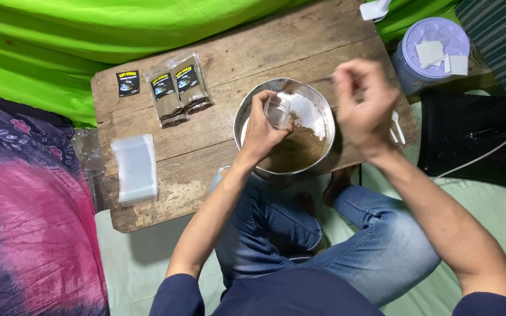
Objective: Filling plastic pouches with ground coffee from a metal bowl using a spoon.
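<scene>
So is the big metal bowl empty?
No, the metal bowl holds brown powder with some white powder at one side.

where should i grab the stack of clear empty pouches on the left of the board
Pinch the stack of clear pouches across its two long edges, coming straight down from above. It lies flat on the wooden board with bare wood on both sides, and is narrow enough to span there.

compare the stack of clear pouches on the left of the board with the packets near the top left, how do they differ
The stack of clear pouches looks empty, flat and see-through; the filled packets hold brown powder. The pouches are plain, while the packets carry dark labels. The pouches lie in one neat pile near the board's left edge; the packets lie overlapping, further up. Both are small plastic bags on the same wooden board, untouched by either hand.
</scene>
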